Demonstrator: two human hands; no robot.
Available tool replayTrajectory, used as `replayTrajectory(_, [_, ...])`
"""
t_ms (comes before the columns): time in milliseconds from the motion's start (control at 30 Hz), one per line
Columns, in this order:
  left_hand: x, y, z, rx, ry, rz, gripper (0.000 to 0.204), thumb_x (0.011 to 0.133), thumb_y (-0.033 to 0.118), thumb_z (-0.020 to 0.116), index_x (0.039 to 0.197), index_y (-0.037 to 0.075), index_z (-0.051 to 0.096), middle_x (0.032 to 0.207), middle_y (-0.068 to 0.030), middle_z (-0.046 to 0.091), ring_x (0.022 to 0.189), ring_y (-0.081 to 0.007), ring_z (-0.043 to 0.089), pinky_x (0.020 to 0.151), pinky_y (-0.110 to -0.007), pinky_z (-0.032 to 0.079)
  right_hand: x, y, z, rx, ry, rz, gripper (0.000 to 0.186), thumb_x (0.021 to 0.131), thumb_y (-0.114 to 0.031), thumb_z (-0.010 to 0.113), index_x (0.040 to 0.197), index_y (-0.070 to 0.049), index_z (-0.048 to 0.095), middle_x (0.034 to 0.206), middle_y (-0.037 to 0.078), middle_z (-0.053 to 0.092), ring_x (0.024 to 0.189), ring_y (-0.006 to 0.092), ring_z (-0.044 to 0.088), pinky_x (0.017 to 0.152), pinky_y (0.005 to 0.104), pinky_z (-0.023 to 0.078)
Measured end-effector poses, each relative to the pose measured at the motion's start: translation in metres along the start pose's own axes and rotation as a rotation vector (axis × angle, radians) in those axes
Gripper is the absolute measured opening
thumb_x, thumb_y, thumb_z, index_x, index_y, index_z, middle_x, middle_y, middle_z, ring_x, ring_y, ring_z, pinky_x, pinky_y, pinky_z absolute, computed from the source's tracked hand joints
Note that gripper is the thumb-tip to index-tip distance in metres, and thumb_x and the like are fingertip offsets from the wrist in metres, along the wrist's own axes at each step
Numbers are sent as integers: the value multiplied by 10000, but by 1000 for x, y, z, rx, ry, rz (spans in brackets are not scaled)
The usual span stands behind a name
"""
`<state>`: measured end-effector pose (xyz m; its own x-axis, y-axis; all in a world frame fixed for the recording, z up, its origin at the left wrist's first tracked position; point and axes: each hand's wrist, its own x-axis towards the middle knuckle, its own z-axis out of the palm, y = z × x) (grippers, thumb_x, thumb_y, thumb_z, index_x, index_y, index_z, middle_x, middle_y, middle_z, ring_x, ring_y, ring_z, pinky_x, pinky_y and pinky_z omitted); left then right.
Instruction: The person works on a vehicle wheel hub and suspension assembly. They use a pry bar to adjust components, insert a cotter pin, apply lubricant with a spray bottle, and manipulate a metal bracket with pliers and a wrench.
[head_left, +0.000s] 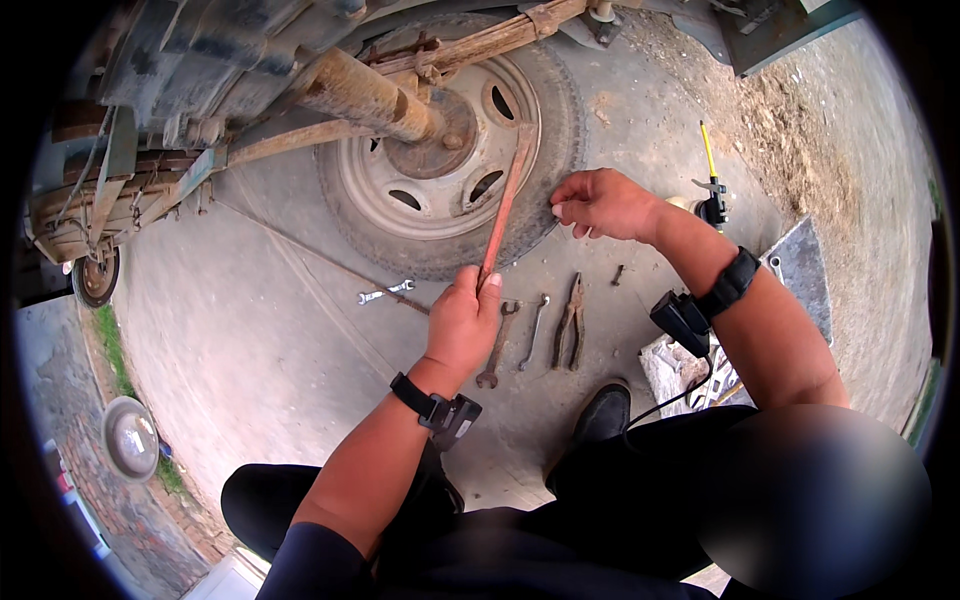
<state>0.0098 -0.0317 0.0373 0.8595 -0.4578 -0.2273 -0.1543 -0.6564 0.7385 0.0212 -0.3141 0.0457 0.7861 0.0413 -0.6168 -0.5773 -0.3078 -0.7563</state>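
Observation:
My left hand is closed round the lower end of a flat, reddish, worn metal bar. The bar slants up across the tyre, its far end over the pale wheel rim. Beside the tyre's right edge, my right hand hovers with loosely bent fingers, a little apart, and nothing visible in them. Below the tyre lie a silver open-ended spanner, a rusty spanner, a slim spanner, pliers and a small bolt.
A rusty axle tube meets the wheel hub under a vehicle frame. A thin rod crosses the concrete. To the right are a yellow-and-black tool, a metal plate and a tray of tools. A basin sits left.

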Motion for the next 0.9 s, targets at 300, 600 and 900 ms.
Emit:
replayTrajectory(300, [19, -26, 3, 21, 68, -60, 354, 1066, 336, 512, 966, 0, 563, 806, -248, 644, 778, -456, 627, 706, -512, 482, -7, 8, -2, 30, 9, 11, 316, 927, -238, 699, 1143, -7, 681, 893, 61, 712, 737, 140, 685, 674, 322, 544])
replayTrajectory(600, [20, -33, 4, -20, 64, -179, 339, 1081, 307, 502, 946, 1, 557, 775, -177, 604, 697, -327, 565, 674, -437, 459, -8, 13, -6, 49, 6, 10, 309, 928, -243, 696, 1130, -9, 682, 889, 61, 707, 736, 143, 691, 674, 325, 544])
replayTrajectory(900, [7, -34, 1, 37, 42, 18, 331, 1064, 333, 522, 975, 16, 558, 780, -216, 638, 748, -437, 630, 677, -509, 484, -7, 9, -3, 9, -41, 38, 312, 965, -227, 672, 1194, -15, 656, 944, 32, 689, 802, 126, 673, 696, 294, 542])
